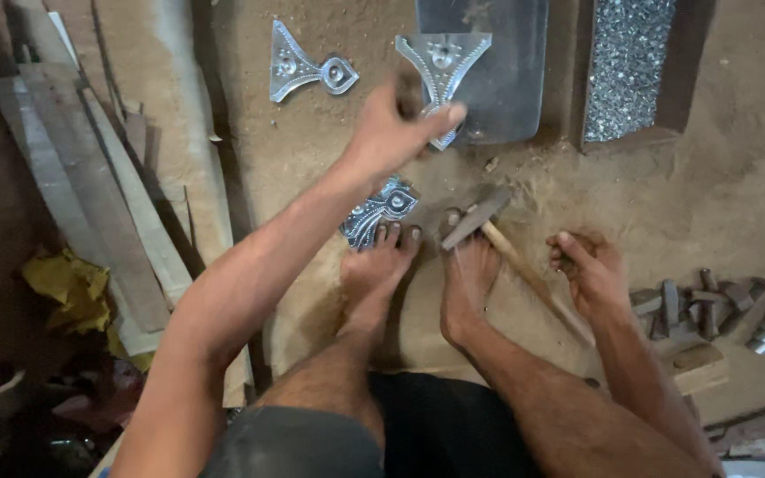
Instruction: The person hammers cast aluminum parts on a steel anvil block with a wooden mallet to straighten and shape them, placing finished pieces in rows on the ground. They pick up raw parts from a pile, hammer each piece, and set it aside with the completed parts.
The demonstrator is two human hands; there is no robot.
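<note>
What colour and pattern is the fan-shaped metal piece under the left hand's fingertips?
The fan-shaped embossed metal piece is shiny silver with raised ribs and dots, best seen in the head view.

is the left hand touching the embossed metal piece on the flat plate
Touching. The head view shows the left hand with its fingertips on the narrow lower end of the embossed metal piece, which lies on the flat plate.

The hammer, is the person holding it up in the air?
No, the hammer lies on the sandy ground by the feet, and the right hand rests beside its wooden handle without lifting it.
</note>
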